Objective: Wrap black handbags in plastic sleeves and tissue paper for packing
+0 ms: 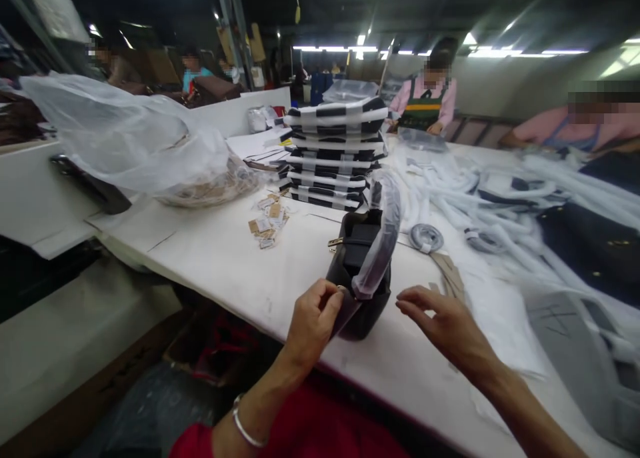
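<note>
A black handbag stands on the white worktable, its top open and a dark block-like shape inside. Its handle is wrapped in translucent plastic and arches up over the right side. At the bag's near left edge, my left hand pinches the rim beside a small shiny metal part. To the right of the bag hovers my right hand, fingers extended and thumb apart, holding nothing and not touching the bag. A gold zipper pull shows at the bag's left rim.
Behind the bag rises a stack of black and white padded pieces. Small tags lie left of it, near a large plastic bag. Coiled straps and white wrapped strips spread rightward. A co-worker works across the table.
</note>
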`<state>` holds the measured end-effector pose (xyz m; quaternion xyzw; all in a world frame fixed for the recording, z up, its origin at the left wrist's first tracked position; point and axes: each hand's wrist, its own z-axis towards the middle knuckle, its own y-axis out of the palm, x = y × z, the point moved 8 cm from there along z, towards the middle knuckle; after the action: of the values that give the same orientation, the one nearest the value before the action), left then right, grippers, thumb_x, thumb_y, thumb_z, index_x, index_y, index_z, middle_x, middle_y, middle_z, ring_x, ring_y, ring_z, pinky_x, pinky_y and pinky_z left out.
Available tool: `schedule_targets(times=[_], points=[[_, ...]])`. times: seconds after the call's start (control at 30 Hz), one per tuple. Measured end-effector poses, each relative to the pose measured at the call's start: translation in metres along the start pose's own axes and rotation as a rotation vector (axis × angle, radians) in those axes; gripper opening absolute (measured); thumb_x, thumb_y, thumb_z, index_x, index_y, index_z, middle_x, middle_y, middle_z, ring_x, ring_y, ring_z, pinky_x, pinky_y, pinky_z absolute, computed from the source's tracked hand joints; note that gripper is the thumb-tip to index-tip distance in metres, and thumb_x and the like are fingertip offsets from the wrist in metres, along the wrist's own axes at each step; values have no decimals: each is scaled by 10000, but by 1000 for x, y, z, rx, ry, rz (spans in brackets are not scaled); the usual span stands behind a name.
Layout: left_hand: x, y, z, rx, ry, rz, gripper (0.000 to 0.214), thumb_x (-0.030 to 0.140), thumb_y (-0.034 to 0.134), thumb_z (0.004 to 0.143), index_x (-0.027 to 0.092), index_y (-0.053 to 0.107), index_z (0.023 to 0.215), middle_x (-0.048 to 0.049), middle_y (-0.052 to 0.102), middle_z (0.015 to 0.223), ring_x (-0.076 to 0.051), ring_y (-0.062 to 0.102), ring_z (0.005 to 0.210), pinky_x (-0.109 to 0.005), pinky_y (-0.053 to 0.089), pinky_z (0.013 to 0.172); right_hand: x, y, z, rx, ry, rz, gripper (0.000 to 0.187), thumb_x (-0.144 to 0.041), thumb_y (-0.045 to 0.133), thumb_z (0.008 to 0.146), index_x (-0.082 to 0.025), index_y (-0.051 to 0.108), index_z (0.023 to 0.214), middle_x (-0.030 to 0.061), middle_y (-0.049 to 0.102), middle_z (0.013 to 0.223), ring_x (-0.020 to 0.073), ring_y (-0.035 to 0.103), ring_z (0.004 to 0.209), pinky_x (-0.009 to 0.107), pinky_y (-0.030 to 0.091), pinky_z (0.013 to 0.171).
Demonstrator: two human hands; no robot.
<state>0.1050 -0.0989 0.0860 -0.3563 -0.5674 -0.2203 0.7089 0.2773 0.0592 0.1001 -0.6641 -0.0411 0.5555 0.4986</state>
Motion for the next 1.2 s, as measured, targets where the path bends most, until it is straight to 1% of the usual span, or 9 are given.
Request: schedule_targets(times=[0.1, 0.17, 0.3, 0.4, 0.6, 0.73, 0.87, 0.97, 1.2], points=[[1, 1, -1, 21, 2, -49, 221, 379, 557, 902, 185, 615, 814, -5, 645, 791, -145, 577, 727, -229, 445, 681, -3, 24, -21, -117, 193, 279, 254, -450, 635, 842, -228, 728, 757, 17, 714, 700, 200, 658, 685, 301, 497, 656], [-4, 3, -2, 14, -36, -112, 238, 403, 566, 902, 181, 608, 831, 1, 628, 778, -137, 562, 709, -223, 441, 661, -9, 44, -28, -160, 278, 432, 289, -473, 666, 813, -203, 745, 748, 32, 719, 689, 199, 657, 679, 300, 504, 657], [-14, 11, -5, -38, -130, -287, 295, 464, 587, 893, 175, 587, 835, 24, 578, 732, -112, 511, 648, -208, 423, 609, -22, 73, -26, -111, 377, 704, 378, -522, 744, 737, -174, 779, 880, 73, 760, 782, 232, 695, 742, 335, 534, 695], [-15, 13, -5, -53, -150, -359, 303, 463, 602, 882, 168, 579, 816, 25, 575, 720, -107, 502, 632, -211, 432, 612, -33, 85, -21, -96, 388, 800, 424, -530, 768, 723, -145, 782, 900, 101, 768, 838, 246, 714, 781, 351, 551, 728], [-9, 7, 0, -7, -92, -263, 281, 444, 590, 893, 168, 602, 837, 13, 609, 749, -121, 541, 673, -218, 445, 649, -35, 89, -25, 8, 494, 948, 516, -585, 767, 707, -103, 756, 891, 136, 765, 820, 242, 732, 696, 359, 591, 675], [-20, 7, 1, -36, -122, -297, 300, 463, 579, 891, 166, 605, 853, 7, 615, 756, -130, 551, 683, -222, 443, 638, -33, 85, -25, 34, 538, 872, 558, -616, 795, 635, -90, 755, 818, 144, 759, 770, 233, 728, 641, 309, 584, 604], [-26, 10, -1, -105, -105, -320, 255, 410, 649, 839, 160, 603, 847, 9, 612, 764, -130, 550, 694, -221, 433, 642, -34, 83, -20, 40, 539, 804, 566, -623, 808, 593, -93, 759, 786, 133, 756, 732, 226, 723, 616, 284, 573, 572], [-25, 9, -2, -98, -108, -291, 221, 365, 643, 840, 162, 583, 774, 28, 573, 699, -112, 509, 645, -213, 410, 614, -36, 83, -19, 49, 537, 782, 561, -627, 800, 601, -98, 757, 783, 129, 757, 733, 223, 724, 616, 279, 572, 570], [-15, 8, -6, -84, -118, -259, 227, 363, 633, 852, 162, 588, 756, 34, 557, 665, -104, 478, 617, -205, 386, 575, -41, 80, -17, 22, 580, 790, 588, -674, 761, 612, -97, 730, 721, 135, 749, 705, 217, 713, 573, 276, 570, 534]])
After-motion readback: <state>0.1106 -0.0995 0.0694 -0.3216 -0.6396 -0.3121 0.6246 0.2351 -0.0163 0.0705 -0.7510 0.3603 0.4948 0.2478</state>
